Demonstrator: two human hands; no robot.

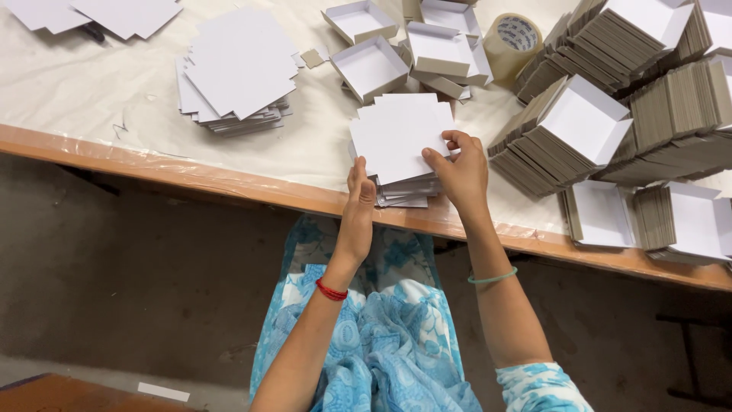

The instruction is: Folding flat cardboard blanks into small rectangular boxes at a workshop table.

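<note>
While you look down from above, your two hands meet at a small stack of white notched card blanks [402, 137] sitting at the near edge of the table [191, 179], directly in front of you. Your left hand [358, 206] stands edge-on with fingers straight, pressed flat against the stack's left side and gripping nothing. Your right hand [460, 172] is closer to the top sheet: its thumb and fingertips pinch that sheet's right edge, so the card lies to the left of this grip. The sheet is roughly square, turned slightly askew to the table edge. Farther back lie another pile of blanks [238, 72], folded white trays [371, 67] and a tape roll [512, 40]; banded stacks of folded cards [671, 114] crowd the right.
</note>
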